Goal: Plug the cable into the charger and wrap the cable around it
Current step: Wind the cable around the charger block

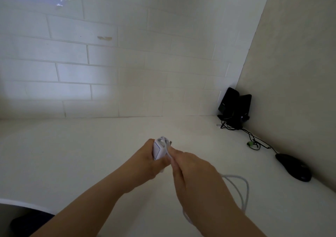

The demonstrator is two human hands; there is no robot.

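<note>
Left hand (145, 156) is gripping the charger (158, 150) above the bench (72, 155) while the right hand (189, 166) is pinching the cable (241, 187); slack tension could be letting loops slide off.

charger (157, 152): white plastic, smooth, slight sheen, thin blue line printed on face. cable (241, 187): white, looks rubbery and matt, can't tell if braided. desk (72, 155): off-white, smooth, matt laminate look. wall (91, 55): painted block, matt, one chipped spot. mouse (293, 166): black plastic, bit glossy on top. speakers (234, 102) in corner: black plastic, semi-gloss.
</note>
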